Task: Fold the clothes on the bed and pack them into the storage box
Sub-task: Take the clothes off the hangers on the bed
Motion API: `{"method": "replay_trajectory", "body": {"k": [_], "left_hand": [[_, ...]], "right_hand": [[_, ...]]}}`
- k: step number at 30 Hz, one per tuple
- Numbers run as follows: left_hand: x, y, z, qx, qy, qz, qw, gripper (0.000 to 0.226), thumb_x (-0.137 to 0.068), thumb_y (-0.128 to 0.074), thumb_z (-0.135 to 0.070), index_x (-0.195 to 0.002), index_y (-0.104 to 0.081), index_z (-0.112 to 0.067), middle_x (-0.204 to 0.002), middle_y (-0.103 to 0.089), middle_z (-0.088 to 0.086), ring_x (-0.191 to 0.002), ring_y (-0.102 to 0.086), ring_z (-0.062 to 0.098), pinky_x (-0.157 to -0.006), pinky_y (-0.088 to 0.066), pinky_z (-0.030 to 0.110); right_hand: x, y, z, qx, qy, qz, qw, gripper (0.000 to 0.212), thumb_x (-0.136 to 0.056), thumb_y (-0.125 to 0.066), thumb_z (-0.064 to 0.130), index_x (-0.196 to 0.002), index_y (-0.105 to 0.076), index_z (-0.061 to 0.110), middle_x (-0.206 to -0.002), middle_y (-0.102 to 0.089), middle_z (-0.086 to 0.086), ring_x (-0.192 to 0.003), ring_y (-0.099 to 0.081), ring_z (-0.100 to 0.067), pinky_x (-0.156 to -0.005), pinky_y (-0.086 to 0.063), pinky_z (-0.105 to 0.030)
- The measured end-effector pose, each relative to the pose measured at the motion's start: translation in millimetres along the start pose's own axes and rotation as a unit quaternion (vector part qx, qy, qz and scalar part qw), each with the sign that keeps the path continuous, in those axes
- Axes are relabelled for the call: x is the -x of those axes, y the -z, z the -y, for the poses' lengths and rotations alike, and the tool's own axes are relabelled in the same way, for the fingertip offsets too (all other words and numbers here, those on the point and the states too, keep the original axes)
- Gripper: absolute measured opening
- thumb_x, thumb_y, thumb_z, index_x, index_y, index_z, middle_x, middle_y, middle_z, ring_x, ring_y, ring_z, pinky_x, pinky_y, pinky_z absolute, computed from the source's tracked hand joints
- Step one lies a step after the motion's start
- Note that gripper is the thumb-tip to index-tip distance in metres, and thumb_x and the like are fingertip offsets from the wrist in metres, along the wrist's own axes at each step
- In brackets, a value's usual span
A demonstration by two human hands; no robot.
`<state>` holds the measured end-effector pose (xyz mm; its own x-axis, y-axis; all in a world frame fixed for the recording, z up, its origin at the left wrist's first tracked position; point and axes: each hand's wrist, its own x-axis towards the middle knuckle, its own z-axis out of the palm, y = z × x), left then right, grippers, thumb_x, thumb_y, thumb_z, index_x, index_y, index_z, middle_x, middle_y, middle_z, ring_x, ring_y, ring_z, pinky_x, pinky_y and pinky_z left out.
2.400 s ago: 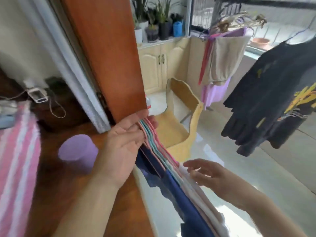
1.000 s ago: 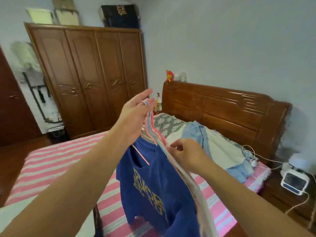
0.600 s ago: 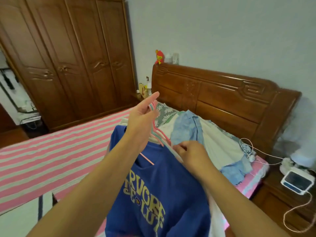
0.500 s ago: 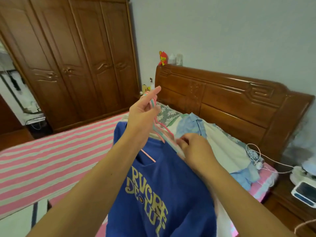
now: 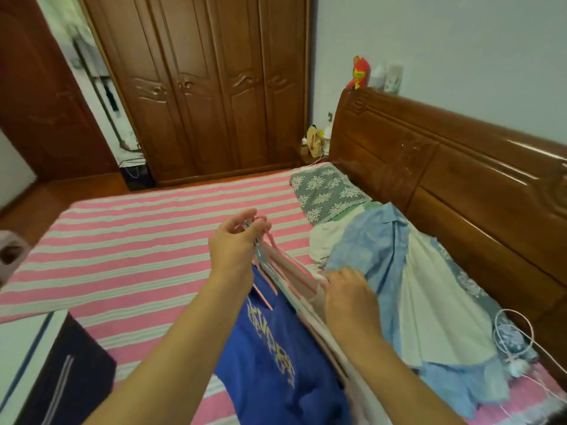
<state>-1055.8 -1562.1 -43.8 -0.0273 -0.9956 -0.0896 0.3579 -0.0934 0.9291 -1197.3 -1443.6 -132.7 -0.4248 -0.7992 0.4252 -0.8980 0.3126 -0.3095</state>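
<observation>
Striped bed lies below: left hand grips the hanger hooks, clothes trailing toward five o'clock, where the nearer right hand pinches them.

head cam | looks forward-down | bed close below, wardrobe beyond

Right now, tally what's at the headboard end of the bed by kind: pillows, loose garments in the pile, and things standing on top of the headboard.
Patterned grey pillow: 1
Loose garments in the pile: 2 told apart, a light blue garment and a white garment; more may be hidden
Things on the headboard: 3, a red toy figure and two pale bottles
Total: 6
</observation>
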Motion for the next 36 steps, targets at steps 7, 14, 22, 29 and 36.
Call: {"method": "replay_trajectory", "body": {"k": [7,14,22,29,36], "left_hand": [[-25.2,29.0,60.7,0.015,0.035,-0.126,0.991,0.038,-0.087,-0.047,0.024,-0.070,-0.052,-0.009,-0.079,-0.069,0.014,-0.072,-0.073,0.021,-0.074,-0.056,0.032],[-49.9,93.2,107.8,-0.017,0.186,-0.110,0.976,0.028,-0.098,-0.040,0.015,-0.090,-0.052,-0.009,-0.088,-0.058,0.016,-0.071,-0.062,0.019,-0.052,-0.055,0.021],[-30.0,123.7,82.9,-0.141,0.224,0.054,0.963,0.028,-0.092,-0.039,0.018,-0.091,-0.061,0.001,-0.075,-0.056,0.014,-0.051,-0.059,0.015,-0.050,-0.051,0.021],[28.5,129.7,15.7,-0.188,0.179,0.098,0.961,0.026,-0.093,-0.039,0.016,-0.097,-0.062,0.004,-0.068,-0.051,0.008,-0.059,-0.048,0.017,-0.068,-0.044,0.030],[26.6,141.8,26.9,-0.243,0.130,0.042,0.960,0.029,-0.089,-0.042,0.022,-0.090,-0.067,0.006,-0.068,-0.063,0.009,-0.059,-0.059,0.016,-0.061,-0.052,0.023]], "right_hand": [[77.1,-23.8,-56.4,0.005,0.039,0.005,0.999,0.012,-0.069,-0.069,0.012,-0.068,-0.058,0.014,-0.067,-0.054,-0.006,-0.062,-0.056,-0.031,-0.055,-0.045,-0.040],[177.1,-64.6,-163.9,0.033,-0.085,0.083,0.992,0.044,-0.098,-0.037,0.024,-0.069,-0.067,0.010,-0.065,-0.058,-0.007,-0.056,-0.060,-0.033,-0.063,-0.042,-0.040],[104.1,-96.0,-109.0,-0.228,-0.244,0.375,0.865,0.014,-0.094,-0.058,0.021,-0.081,-0.054,0.017,-0.081,-0.058,0.001,-0.074,-0.052,-0.017,-0.062,-0.038,-0.028],[96.1,-140.5,-71.6,-0.231,-0.272,0.474,0.805,0.038,-0.097,-0.042,0.015,-0.133,-0.052,0.016,-0.134,-0.056,-0.011,-0.119,-0.055,-0.030,-0.097,-0.043,-0.035],[11.6,-41.9,-107.9,-0.236,-0.401,0.054,0.884,0.025,-0.101,-0.040,0.008,-0.112,-0.060,-0.004,-0.115,-0.061,-0.029,-0.107,-0.057,-0.042,-0.082,-0.040,-0.040]]}}
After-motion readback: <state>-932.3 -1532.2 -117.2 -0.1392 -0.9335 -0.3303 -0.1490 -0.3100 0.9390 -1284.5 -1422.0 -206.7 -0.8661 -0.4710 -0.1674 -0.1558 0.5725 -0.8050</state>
